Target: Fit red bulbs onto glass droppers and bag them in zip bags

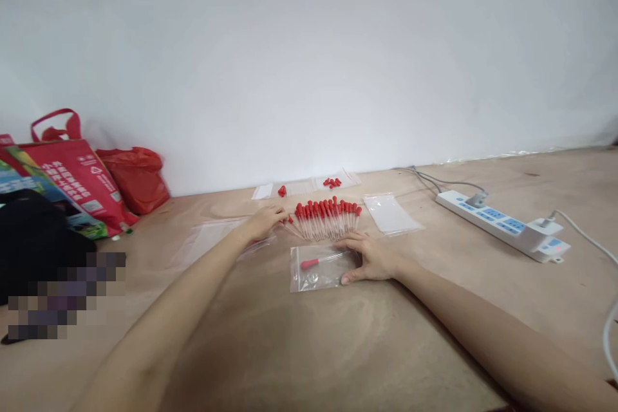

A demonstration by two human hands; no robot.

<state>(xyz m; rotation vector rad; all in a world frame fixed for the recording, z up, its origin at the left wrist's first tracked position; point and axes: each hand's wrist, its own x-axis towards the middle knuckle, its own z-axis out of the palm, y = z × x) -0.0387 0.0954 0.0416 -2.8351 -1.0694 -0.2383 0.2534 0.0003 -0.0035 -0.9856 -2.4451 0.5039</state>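
My left hand (pixel 264 222) reaches to the left end of a row of glass droppers with red rubber bulbs (pixel 328 209). Its fingertips are closed at a dropper (pixel 291 221) lying slanted there; the exact contact is small and partly hidden. Nearer to me, a clear zip bag (pixel 331 278) lies flat with one red-bulbed dropper (pixel 309 264) inside. My right hand (pixel 369 257) grips the bag's right end, fingers over the far edge and thumb at the near edge. Under my left wrist is a stack of clear zip bags (pixel 207 238), partly covered by the forearm.
Loose red bulbs (pixel 332 183) lie on clear bags by the wall, with another small cluster (pixel 282 191) to their left. A flat bag with white contents (pixel 392 214) lies right of the droppers. A power strip (pixel 502 222) with cables sits right; red bags (pixel 77 174) stand left.
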